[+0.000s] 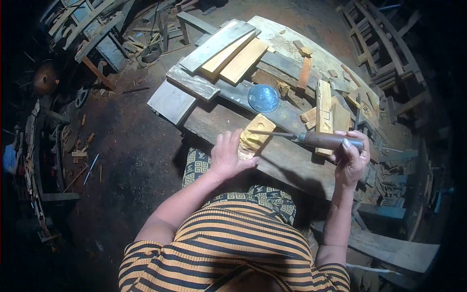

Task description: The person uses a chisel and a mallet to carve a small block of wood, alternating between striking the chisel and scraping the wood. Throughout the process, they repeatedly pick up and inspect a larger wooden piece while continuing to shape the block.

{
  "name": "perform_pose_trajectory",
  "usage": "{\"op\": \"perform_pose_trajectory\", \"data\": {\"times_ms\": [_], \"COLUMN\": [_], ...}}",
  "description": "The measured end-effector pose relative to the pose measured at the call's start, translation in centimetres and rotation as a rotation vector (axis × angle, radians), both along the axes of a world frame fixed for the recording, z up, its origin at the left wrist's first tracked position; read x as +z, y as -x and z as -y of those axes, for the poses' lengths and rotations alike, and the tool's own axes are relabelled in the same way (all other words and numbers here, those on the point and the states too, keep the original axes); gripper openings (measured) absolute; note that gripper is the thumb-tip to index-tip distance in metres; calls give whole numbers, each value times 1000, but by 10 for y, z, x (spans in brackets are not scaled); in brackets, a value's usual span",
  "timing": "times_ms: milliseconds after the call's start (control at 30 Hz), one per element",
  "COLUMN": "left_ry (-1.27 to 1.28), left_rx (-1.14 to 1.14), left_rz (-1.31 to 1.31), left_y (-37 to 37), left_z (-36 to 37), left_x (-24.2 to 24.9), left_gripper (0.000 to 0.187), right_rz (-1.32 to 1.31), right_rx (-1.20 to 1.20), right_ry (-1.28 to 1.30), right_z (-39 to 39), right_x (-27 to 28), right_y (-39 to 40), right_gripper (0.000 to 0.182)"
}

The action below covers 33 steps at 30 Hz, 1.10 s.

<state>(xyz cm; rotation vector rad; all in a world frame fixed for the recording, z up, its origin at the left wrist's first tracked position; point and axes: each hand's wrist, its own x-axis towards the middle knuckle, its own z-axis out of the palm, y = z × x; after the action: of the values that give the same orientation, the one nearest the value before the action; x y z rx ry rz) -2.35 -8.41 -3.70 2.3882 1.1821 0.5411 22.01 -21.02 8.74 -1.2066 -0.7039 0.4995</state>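
Observation:
My left hand [227,155] is closed around the left side of a pale yellow wood block [255,135] with a carved, hollowed face. The block sits at the near edge of the wooden workbench [209,121]. In my right hand [351,158] is a wood chisel [323,139], gripped by its thick brown handle. Its long dark blade points left, and the tip overlaps the upper part of the carved block. Just beyond the block lies a round bluish disc [263,99]. Under the chisel handle stretches a narrow pale wood strip [323,109].
Several boards [219,46] are stacked at the bench's far left. Wood offcuts [335,92] and chips litter its right side. A wooden rack [384,44] stands at the far right. Scraps and thin sticks [91,169] lie on the dark floor to the left.

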Motion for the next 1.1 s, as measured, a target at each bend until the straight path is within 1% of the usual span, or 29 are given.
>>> {"op": "perform_pose_trajectory", "data": {"times_ms": [267,433,500,600,633,667,733,800,867,933,967,1000,1067,1100], "left_ry": [9,-23,7,5,15,0,-15,-10,-7,118,58,40,-9,-35], "left_rx": [-2,-4,7,-8,0,-3,-5,-17,-26,-114,-101,-89,-165,-264], "left_rz": [-6,8,38,47,15,39,64,65,67,-62,-154,-149,128,285], "left_y": [0,0,0,1,1,2,2,4,7,10,10,8,-6,-15], "left_z": [0,0,0,1,1,1,2,1,-5,-12,-11,-12,-10,-6], "left_x": [4,1,1,4,4,2,1,1,6,26,39,47,59,70], "left_gripper": [89,89,84,83,84,84,85,87,89,95,98,98,93,89], "right_rz": [56,95,151,228,220,225,366,401,353,383,411,377,398,475], "right_rx": [53,65,86,76,75,87,121,143,143,141,130,134,155,122], "right_ry": [37,42,83,81,92,98,76,88,96,89,95,121,169,212], "right_z": [2,1,2,2,2,5,7,10,10,10,11,12,16,16], "right_x": [0,12,16,20,22,23,24,27,28,28,28,28,32,32], "right_y": [9,18,19,25,28,31,35,39,41,40,40,40,40,39], "right_gripper": [25,25,25,25,25,27,28,27,27,26,26,25,24,25]}}
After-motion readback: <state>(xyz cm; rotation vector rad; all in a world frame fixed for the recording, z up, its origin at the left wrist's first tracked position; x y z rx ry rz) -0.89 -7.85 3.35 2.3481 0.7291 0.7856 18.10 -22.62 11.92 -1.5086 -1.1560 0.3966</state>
